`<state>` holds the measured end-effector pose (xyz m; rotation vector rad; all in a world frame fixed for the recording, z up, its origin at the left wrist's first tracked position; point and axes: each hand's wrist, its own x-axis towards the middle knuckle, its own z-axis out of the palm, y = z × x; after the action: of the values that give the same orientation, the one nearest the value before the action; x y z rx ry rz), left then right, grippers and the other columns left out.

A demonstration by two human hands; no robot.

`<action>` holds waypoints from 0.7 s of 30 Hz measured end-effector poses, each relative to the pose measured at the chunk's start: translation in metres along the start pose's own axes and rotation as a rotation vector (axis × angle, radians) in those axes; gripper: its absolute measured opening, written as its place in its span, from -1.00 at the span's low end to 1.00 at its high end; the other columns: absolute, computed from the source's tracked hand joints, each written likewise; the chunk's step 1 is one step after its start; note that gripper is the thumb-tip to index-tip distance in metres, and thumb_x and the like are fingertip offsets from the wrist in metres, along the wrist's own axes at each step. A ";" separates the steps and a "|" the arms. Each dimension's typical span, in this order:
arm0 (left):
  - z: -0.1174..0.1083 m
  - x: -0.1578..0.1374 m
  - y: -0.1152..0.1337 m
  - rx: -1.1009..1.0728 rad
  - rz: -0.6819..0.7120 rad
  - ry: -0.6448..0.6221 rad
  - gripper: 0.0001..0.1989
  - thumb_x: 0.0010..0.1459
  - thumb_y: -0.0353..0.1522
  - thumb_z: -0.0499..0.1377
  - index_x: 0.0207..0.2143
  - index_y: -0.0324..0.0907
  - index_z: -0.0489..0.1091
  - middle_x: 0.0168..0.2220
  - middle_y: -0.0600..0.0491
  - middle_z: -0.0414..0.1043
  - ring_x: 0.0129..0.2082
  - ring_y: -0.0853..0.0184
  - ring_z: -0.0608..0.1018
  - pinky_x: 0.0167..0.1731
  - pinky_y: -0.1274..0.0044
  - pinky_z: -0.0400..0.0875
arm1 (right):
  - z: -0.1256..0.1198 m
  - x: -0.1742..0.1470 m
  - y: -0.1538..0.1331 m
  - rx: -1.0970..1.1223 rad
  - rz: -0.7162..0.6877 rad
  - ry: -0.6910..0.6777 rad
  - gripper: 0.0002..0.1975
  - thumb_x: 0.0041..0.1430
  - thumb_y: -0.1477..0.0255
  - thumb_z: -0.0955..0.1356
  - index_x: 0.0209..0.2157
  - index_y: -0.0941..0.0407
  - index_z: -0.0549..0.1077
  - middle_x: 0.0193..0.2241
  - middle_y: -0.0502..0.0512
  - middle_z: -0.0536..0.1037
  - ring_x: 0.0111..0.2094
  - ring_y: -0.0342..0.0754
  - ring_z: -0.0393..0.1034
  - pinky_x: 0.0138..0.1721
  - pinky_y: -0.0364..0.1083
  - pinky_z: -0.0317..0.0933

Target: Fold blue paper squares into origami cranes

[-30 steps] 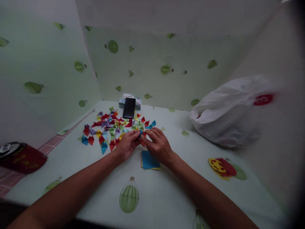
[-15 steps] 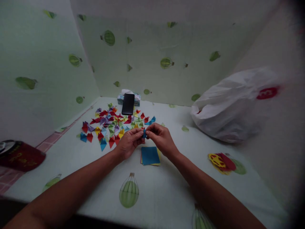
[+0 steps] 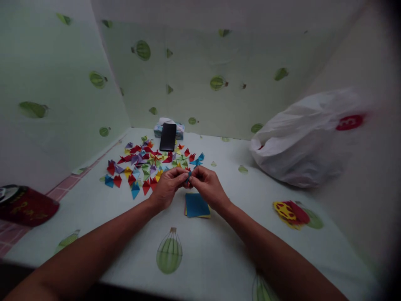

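A small folded piece of blue paper [image 3: 189, 177] is pinched between my two hands, mostly hidden by the fingers. My left hand [image 3: 169, 185] grips it from the left with thumb and fingers. From the other side my right hand [image 3: 207, 184] pinches it, fingertips close to the left thumb. Just below the hands lies a stack of square paper sheets [image 3: 197, 205], blue on top, with yellow and reddish edges showing beneath. Many folded paper cranes [image 3: 135, 190] in red, blue, purple, yellow and green are spread beyond and left of my hands.
A black phone [image 3: 168, 137] leans on a tissue box [image 3: 180, 131] at the back. To the right sit a white plastic bag [image 3: 297, 146] and yellow and red cut-outs [image 3: 286, 212]. A dark red can [image 3: 29, 205] is at the left edge.
My right hand has turned and lowered slightly, its fingers closer to the left hand. Less of the blue paper shows now.
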<state>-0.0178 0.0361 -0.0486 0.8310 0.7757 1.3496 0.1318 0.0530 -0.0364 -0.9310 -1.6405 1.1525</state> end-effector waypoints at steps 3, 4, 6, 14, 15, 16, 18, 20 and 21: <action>0.002 -0.001 0.000 -0.037 -0.022 -0.005 -0.70 -0.16 -0.31 0.50 -0.43 -0.28 0.51 -0.52 0.10 0.50 -0.56 0.49 0.48 -0.48 0.64 0.41 | 0.002 -0.001 0.002 0.106 0.000 -0.018 -0.85 0.05 0.40 0.37 -0.51 0.10 0.31 -0.56 -0.04 0.44 -0.48 -0.11 0.37 -0.39 -0.09 0.25; 0.003 -0.001 0.000 -0.059 -0.036 -0.003 -0.70 -0.15 -0.31 0.50 -0.43 -0.28 0.50 -0.52 0.10 0.49 -0.56 0.50 0.48 -0.47 0.64 0.41 | 0.002 0.000 0.002 0.123 -0.014 -0.012 -0.86 0.05 0.41 0.37 -0.48 0.10 0.32 -0.55 -0.04 0.44 -0.47 -0.11 0.38 -0.38 -0.09 0.27; 0.004 -0.001 -0.001 -0.099 -0.064 0.000 -0.70 -0.13 -0.31 0.49 -0.41 -0.29 0.49 -0.50 0.11 0.49 -0.55 0.51 0.47 -0.46 0.66 0.42 | 0.002 0.001 0.004 0.106 -0.051 0.015 -0.88 0.05 0.42 0.38 -0.43 0.09 0.33 -0.51 -0.05 0.44 -0.46 -0.12 0.37 -0.36 -0.09 0.28; 0.004 -0.002 -0.006 -0.187 -0.098 -0.020 -0.72 -0.06 -0.35 0.46 -0.39 -0.29 0.46 -0.47 0.10 0.45 -0.50 0.50 0.46 -0.42 0.64 0.41 | 0.006 -0.004 0.002 -0.115 -0.189 0.050 -0.92 0.10 0.51 0.33 -0.40 0.08 0.31 -0.48 -0.05 0.40 -0.44 -0.13 0.32 -0.33 -0.11 0.25; 0.003 -0.003 -0.007 -0.199 -0.096 -0.015 -0.73 -0.07 -0.36 0.46 -0.39 -0.29 0.46 -0.46 0.11 0.45 -0.50 0.50 0.46 -0.42 0.64 0.41 | 0.007 -0.005 0.001 -0.133 -0.187 0.054 -0.93 0.11 0.52 0.32 -0.40 0.09 0.31 -0.48 -0.04 0.41 -0.44 -0.12 0.33 -0.33 -0.10 0.25; 0.003 -0.002 -0.008 -0.210 -0.099 -0.004 -0.73 -0.07 -0.37 0.47 -0.38 -0.28 0.46 -0.45 0.10 0.45 -0.48 0.49 0.47 -0.40 0.63 0.41 | 0.007 -0.006 0.001 -0.157 -0.187 0.065 -0.93 0.12 0.52 0.31 -0.41 0.09 0.33 -0.47 -0.03 0.43 -0.43 -0.12 0.34 -0.32 -0.10 0.25; 0.003 -0.002 -0.010 -0.216 -0.111 0.028 -0.71 -0.09 -0.38 0.47 -0.35 -0.27 0.47 -0.40 0.10 0.47 -0.44 0.48 0.49 -0.37 0.62 0.43 | 0.007 -0.006 0.001 -0.216 -0.192 0.095 -0.93 0.13 0.52 0.31 -0.43 0.11 0.36 -0.46 0.01 0.45 -0.41 -0.10 0.35 -0.31 -0.10 0.24; 0.002 -0.002 -0.011 -0.190 -0.109 0.053 -0.70 -0.10 -0.37 0.48 -0.35 -0.26 0.47 -0.41 0.11 0.47 -0.44 0.48 0.49 -0.38 0.63 0.43 | 0.005 -0.005 0.001 -0.242 -0.183 0.109 -0.90 0.14 0.50 0.31 -0.46 0.11 0.37 -0.48 0.01 0.45 -0.41 -0.10 0.35 -0.33 -0.10 0.23; 0.002 -0.002 -0.011 -0.165 -0.095 0.054 -0.71 -0.10 -0.36 0.48 -0.37 -0.26 0.47 -0.43 0.12 0.46 -0.47 0.49 0.48 -0.40 0.64 0.42 | 0.004 -0.004 0.002 -0.232 -0.169 0.101 -0.89 0.14 0.49 0.32 -0.47 0.11 0.37 -0.49 0.01 0.45 -0.43 -0.10 0.34 -0.34 -0.11 0.22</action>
<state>-0.0107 0.0339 -0.0567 0.6227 0.7261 1.3362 0.1295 0.0486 -0.0396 -0.9580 -1.7587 0.8001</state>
